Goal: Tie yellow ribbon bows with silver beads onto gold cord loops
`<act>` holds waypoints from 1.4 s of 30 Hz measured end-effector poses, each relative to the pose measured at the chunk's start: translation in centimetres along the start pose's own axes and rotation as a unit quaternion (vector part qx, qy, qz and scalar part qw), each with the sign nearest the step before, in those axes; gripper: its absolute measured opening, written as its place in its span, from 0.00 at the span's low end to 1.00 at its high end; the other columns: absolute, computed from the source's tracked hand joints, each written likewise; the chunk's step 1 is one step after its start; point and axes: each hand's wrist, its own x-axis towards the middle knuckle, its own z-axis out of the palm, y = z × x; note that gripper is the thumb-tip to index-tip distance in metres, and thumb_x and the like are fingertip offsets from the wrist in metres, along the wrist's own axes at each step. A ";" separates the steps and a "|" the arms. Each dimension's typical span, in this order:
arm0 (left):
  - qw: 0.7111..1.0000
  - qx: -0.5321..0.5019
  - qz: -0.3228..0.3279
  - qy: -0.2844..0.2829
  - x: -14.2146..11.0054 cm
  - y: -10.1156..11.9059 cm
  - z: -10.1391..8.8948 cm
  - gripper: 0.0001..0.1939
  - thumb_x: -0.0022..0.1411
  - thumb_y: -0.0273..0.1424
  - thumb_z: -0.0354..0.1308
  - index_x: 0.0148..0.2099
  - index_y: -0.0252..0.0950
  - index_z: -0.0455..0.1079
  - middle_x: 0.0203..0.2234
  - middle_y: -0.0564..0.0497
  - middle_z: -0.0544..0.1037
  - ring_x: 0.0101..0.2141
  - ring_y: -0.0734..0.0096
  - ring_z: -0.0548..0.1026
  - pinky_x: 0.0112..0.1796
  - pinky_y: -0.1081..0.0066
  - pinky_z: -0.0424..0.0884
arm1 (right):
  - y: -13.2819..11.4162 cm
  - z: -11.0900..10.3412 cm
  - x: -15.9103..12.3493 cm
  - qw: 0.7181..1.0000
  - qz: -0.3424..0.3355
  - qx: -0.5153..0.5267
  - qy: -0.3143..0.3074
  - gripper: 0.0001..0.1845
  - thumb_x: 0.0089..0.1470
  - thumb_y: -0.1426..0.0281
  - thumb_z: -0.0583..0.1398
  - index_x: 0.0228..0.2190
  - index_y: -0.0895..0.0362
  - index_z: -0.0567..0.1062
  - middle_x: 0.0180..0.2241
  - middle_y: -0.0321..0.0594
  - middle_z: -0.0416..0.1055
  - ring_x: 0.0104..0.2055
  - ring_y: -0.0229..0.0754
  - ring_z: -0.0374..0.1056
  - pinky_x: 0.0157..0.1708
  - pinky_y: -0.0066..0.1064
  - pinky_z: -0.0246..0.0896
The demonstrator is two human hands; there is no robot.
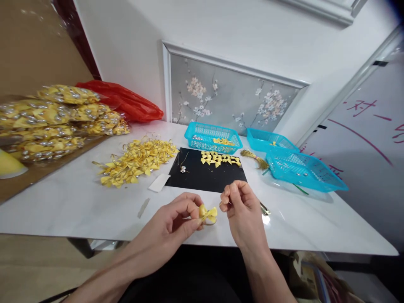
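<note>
Pinched between the thumb and fingers of my left hand point(179, 219) is a yellow bow point(208, 213), just above the table's front part. A thin cord or wire loops below it. To its right, my right hand point(241, 210) is closed in a pinch, with a tiny bit of something thin at the fingertips that I cannot make out. Beyond both hands lies a black mat point(202, 177). Rows of small yellow bows point(217, 158) rest along its far edge, and a pair of silver beads on a wire point(183, 169) sits on its left side.
A heap of finished yellow bow pieces point(139, 162) lies left, near bagged bundles point(47, 113) and a red plastic bag point(126, 101). Blue baskets point(211, 147) stand at the back and right. A bundle of gold wires point(255, 159) and metal tweezers point(265, 209) lie on the right.
</note>
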 end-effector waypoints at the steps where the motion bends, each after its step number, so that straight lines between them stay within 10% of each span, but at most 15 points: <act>1: 1.000 0.017 0.006 0.012 0.0 0.0 0.1 0.10 0.64 0.31 0.54 0.29 0.37 0.66 0.41 0.50 0.68 0.36 0.69 0.69 0.35 0.73 0.65 | 0.0 0.0 0.0 1.000 0.002 0.003 0.000 0.10 0.59 0.65 0.61 0.30 0.54 0.66 0.25 0.29 0.64 0.23 0.30 0.60 0.23 0.22 0.57; 16: 0.985 0.034 0.049 0.161 0.6 -0.5 0.9 0.09 0.55 0.27 0.59 0.23 0.37 0.67 0.44 0.47 0.75 0.33 0.68 0.77 0.37 0.69 0.73 | -0.7 0.0 -0.8 0.992 0.022 -0.081 -0.091 0.08 0.60 0.63 0.59 0.34 0.54 0.68 0.22 0.27 0.63 0.20 0.31 0.58 0.22 0.24 0.55; 25: 0.981 0.068 0.063 0.168 0.2 -0.1 1.4 0.09 0.54 0.26 0.60 0.23 0.36 0.67 0.42 0.48 0.74 0.30 0.70 0.76 0.33 0.70 0.73 | -2.8 0.6 -1.7 0.912 -0.040 -0.376 -0.160 0.05 0.55 0.68 0.62 0.30 0.56 0.76 0.26 0.33 0.65 0.26 0.34 0.59 0.26 0.27 0.53; 32: 0.990 -0.049 0.004 0.134 1.1 0.0 1.2 0.11 0.55 0.34 0.65 0.37 0.39 0.66 0.31 0.54 0.72 0.31 0.70 0.75 0.32 0.72 0.72 | -2.3 1.2 -1.6 0.920 -0.045 -0.362 -0.145 0.05 0.54 0.70 0.61 0.27 0.56 0.75 0.24 0.32 0.64 0.23 0.32 0.56 0.23 0.26 0.50; 42: 0.991 -0.085 -0.073 0.071 1.6 -0.2 0.3 0.13 0.53 0.35 0.67 0.27 0.36 0.66 0.19 0.56 0.74 0.21 0.75 0.69 0.25 0.75 0.66 | -3.0 0.1 -1.3 0.945 0.011 -0.227 -0.236 0.13 0.60 0.69 0.54 0.43 0.54 0.77 0.31 0.36 0.70 0.30 0.35 0.65 0.33 0.29 0.65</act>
